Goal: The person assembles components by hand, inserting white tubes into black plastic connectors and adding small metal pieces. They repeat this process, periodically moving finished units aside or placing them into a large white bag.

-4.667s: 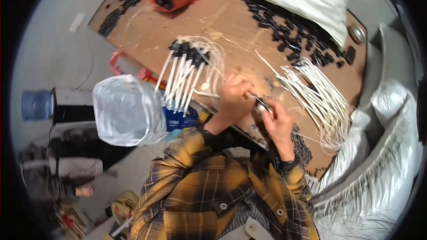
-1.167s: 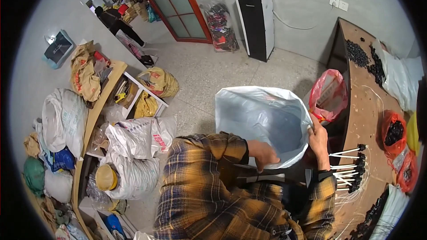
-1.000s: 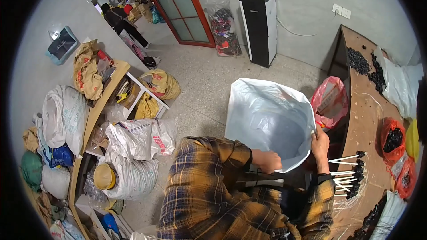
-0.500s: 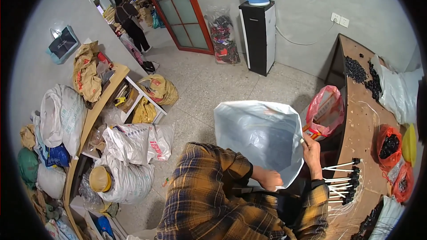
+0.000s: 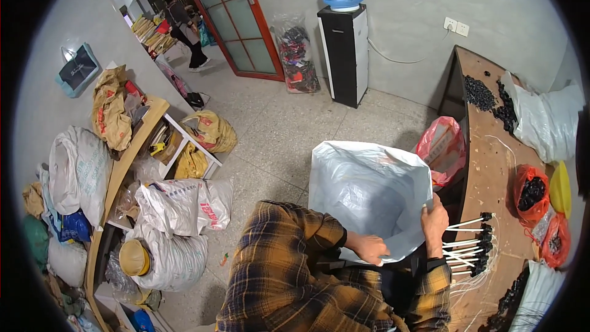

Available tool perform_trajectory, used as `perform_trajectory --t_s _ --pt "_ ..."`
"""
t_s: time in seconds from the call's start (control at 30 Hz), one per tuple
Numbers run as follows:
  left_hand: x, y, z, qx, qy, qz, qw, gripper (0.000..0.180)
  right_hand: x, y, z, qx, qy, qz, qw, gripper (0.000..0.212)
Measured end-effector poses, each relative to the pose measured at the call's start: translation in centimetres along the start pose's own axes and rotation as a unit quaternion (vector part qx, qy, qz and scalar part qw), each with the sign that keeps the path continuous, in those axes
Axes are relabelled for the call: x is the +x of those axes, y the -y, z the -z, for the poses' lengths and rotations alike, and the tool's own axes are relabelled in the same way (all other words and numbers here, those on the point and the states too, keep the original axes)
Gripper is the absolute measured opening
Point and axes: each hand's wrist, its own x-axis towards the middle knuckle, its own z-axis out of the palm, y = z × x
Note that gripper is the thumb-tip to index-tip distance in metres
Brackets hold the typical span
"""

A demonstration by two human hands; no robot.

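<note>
A large white sack point(image 5: 322, 178) stands in front of me with its mouth wide open and its pale inside showing. My left hand point(image 5: 369, 248) is closed at the near edge of the mouth, fingers pinching the rim. At the right side of the mouth, my right hand point(image 5: 435, 222) grips the rim, its thumb showing on the inner side. The sack's bottom lies in shade, and I can make out no separate thing in it. My plaid sleeves reach in from below.
On the right, a brown table point(image 5: 485, 178) bears white cables with black ends point(image 5: 485, 243), black small parts and red bags point(image 5: 530, 193). A red-lined bag point(image 5: 441, 147) stands beside it. Stuffed sacks point(image 5: 184, 206) and a shelf point(image 5: 132, 154) are left. A water dispenser point(image 5: 344, 55) stands behind; a person point(image 5: 181, 27) is beyond the door.
The sack and my right hand have shifted a little to the right, and the sack's mouth has turned slightly. My left hand stays at the near rim. The distant person has changed posture.
</note>
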Motion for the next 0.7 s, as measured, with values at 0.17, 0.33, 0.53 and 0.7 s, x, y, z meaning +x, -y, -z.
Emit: perform_trajectory --t_s 0.17,0.33,0.53,0.7 --pt "-1.2 -1.5 1.7 -0.009 -0.014 0.020 1.000 0.047 -0.2 1.3 1.2 -0.008 0.090 -0.041 0.995 0.052" --pt "-0.8 -2.2 2.6 0.017 -0.049 0.044 0.998 0.051 -0.8 0.3 1.3 0.008 0.055 -0.026 0.998 0.053" --pt "-1.2 -2.2 3.2 0.043 -0.120 0.019 0.992 0.047 -1.3 -0.1 1.0 -0.002 0.046 -0.007 0.999 0.056" --pt "-2.1 -2.8 5.5 0.062 -0.116 0.047 0.990 0.047 -1.2 1.4 2.4 0.012 0.047 -0.039 0.998 0.055"
